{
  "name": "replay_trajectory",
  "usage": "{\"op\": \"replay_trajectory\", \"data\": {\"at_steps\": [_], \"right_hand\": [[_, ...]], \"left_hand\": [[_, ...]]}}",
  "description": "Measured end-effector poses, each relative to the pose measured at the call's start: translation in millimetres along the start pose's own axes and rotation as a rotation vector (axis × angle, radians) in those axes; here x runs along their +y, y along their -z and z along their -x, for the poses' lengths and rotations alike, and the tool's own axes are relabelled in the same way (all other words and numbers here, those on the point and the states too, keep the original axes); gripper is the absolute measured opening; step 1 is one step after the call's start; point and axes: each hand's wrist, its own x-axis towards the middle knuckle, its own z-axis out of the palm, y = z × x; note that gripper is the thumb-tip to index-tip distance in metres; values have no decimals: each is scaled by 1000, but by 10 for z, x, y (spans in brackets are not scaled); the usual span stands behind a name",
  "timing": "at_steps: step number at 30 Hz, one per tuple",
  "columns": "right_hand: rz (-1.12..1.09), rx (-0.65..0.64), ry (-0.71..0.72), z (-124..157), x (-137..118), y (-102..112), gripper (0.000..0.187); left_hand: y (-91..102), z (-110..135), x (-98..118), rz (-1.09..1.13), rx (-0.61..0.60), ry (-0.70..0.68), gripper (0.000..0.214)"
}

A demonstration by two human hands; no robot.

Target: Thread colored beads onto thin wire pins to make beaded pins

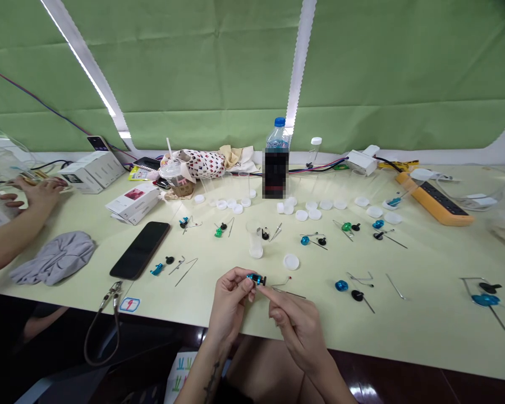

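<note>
My left hand (231, 300) pinches a small shiny blue and black part (257, 279) between thumb and fingers, just above the table's front edge. My right hand (297, 320) reaches in from the right with its index finger stretched out, the tip at the black end of the part. Its other fingers are curled, and I see nothing held in them. Just beyond the fingers lie thin bent metal rods (289, 286), one with a small red tip. Behind my hands a clear plastic tube (255, 241) stands upright, with a white round cap (291, 261) lying to its right.
Sets of blue or green parts (341, 285), black discs (357, 295) and rods lie across the table. At the back stand a bottle (280, 137), a drink cup (180, 180) and an orange power strip (435, 199). A phone (140, 250) lies left; another person's hands (40, 193) work far left.
</note>
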Motion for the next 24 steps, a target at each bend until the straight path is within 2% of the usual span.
{"op": "replay_trajectory", "data": {"at_steps": [7,24], "right_hand": [[-24,-3,-11,18,20,-11,38],[-15,-78,-211,39,67,-31,46]], "left_hand": [[-22,2,20,-2,-8,11,17],[-24,3,16,-17,15,-3,20]]}}
